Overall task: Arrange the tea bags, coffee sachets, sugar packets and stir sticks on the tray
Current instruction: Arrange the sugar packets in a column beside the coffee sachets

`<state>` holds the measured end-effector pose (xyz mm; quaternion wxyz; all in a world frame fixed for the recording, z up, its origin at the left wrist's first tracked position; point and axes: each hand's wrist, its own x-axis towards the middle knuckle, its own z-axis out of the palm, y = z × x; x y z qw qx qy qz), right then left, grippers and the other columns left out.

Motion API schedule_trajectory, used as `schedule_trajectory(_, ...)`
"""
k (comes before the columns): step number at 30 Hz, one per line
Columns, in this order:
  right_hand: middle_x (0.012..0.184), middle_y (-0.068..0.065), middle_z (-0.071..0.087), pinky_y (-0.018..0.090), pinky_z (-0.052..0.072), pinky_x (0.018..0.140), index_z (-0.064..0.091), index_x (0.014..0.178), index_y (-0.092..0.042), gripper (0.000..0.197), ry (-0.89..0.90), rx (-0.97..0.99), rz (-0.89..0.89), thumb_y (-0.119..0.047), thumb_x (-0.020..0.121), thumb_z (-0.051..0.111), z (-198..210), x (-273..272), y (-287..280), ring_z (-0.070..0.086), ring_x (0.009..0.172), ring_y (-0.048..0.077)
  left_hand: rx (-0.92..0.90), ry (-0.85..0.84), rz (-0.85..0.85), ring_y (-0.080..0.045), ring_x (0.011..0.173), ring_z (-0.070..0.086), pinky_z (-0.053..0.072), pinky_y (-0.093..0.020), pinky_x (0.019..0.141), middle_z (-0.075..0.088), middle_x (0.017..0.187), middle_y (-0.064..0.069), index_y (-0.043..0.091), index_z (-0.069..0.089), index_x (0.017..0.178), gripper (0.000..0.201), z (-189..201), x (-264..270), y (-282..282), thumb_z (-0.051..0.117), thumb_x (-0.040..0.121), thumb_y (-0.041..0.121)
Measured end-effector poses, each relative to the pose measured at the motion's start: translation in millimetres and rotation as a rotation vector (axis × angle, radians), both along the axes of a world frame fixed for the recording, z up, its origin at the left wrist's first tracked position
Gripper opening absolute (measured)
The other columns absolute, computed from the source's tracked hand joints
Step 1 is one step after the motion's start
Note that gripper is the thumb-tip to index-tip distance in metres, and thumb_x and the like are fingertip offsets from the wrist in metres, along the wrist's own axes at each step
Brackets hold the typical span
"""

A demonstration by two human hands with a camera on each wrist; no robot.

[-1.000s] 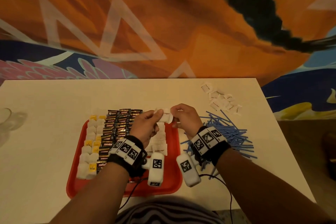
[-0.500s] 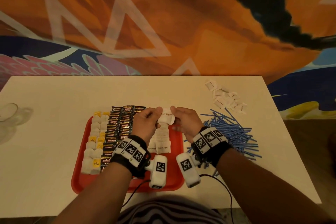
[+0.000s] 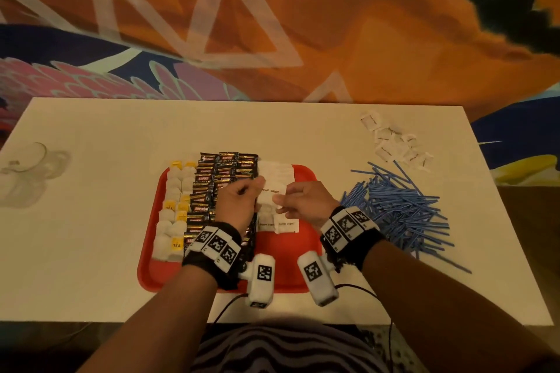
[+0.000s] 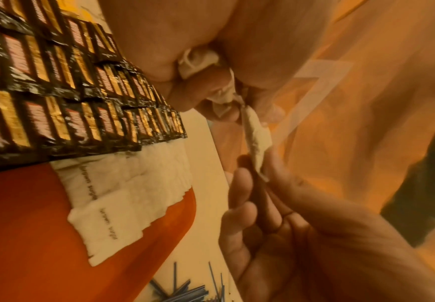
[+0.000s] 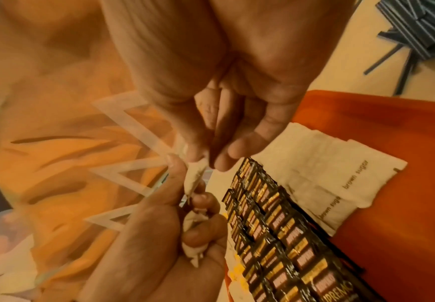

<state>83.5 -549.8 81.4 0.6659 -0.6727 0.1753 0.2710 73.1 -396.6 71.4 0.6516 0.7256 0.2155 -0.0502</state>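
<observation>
Head view: a sugar packet (image 3: 272, 192) printed "brown sugar" is held above the red tray (image 3: 285, 260), pinched at its left edge by the left hand (image 3: 239, 203) and at its right edge by the right hand (image 3: 306, 206). More white packets are seen bunched in the curled fingers of the left hand in both wrist views, so that hand is closed around a small reserve while its thumb and forefinger pinch the one being passed. The packet is judged to be light, thin and soft, a paper skin with loose grains inside; it is best taken by a flat edge or corner, since squeezing the middle would crumple it or shift the filling. Below it, a row of laid sugar packets (image 3: 277, 221) runs down the tray, touching the dark coffee sachets (image 3: 224, 185), which sit beside the tea bags (image 3: 174, 221) with yellow tags. The near right part of the tray is bare. Outward on the table (image 3: 91, 251), a heap of blue stir sticks (image 3: 403, 209) lies just right of the tray, and loose sugar packets (image 3: 394, 142) are scattered beyond it. A clear glass (image 3: 27, 169) stands far left.
</observation>
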Motion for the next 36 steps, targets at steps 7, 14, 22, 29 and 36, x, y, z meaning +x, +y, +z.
schedule_trajectory(7,0.099,0.008,0.071,0.024,0.056,0.068,0.065,0.104,-0.009,0.026,-0.019,-0.317,0.089,-0.019,0.083,0.076,-51.2,-20.9,1.2,0.069,0.075,0.011,0.107,0.134,0.133,-0.015,0.055,0.051,0.042,-0.028,0.056,0.059,0.061,0.002,0.009,0.070,0.078,0.036,-24.4,-24.5,42.9,0.064,0.094,0.041)
schedule_trajectory(14,0.106,0.005,0.073,0.021,0.051,0.074,0.069,0.110,-0.011,0.030,0.054,-0.580,0.210,-0.031,0.087,0.070,-98.1,-41.5,5.1,0.068,0.096,0.018,0.129,0.196,0.158,-0.013,0.053,0.051,0.042,-0.028,0.055,0.060,0.063,0.002,0.009,0.068,0.078,0.035,-39.4,-50.9,75.7,0.062,0.096,0.038)
schedule_trajectory(22,0.122,0.002,0.065,0.019,0.037,0.088,0.068,0.114,-0.013,0.030,0.025,-0.751,0.274,-0.033,0.092,0.064,-111.4,-38.7,28.9,0.057,0.116,0.019,0.111,0.207,0.152,-0.011,0.051,0.047,0.039,-0.025,0.049,0.058,0.063,0.002,0.012,0.068,0.081,0.029,-38.6,-63.3,91.6,0.060,0.098,0.034)
schedule_trajectory(29,0.089,-0.003,0.063,0.013,0.030,0.049,0.056,0.079,-0.018,0.020,-0.011,-0.785,0.125,-0.027,0.085,0.073,-116.8,-40.1,39.4,0.049,0.067,0.004,0.119,0.199,0.146,-0.010,0.052,0.048,0.040,-0.022,0.049,0.058,0.064,0.001,0.013,0.067,0.081,0.028,-36.7,-62.1,94.0,0.059,0.099,0.033)
schedule_trajectory(36,0.086,-0.002,0.056,0.024,0.038,0.057,0.050,0.080,-0.018,0.024,-0.144,-0.820,0.167,-0.026,0.084,0.072,-110.6,-42.4,35.1,0.055,0.074,0.014,0.125,0.190,0.146,-0.012,0.052,0.048,0.040,-0.025,0.051,0.058,0.064,0.000,0.015,0.067,0.077,0.030,-38.6,-58.4,96.8,0.059,0.098,0.035)
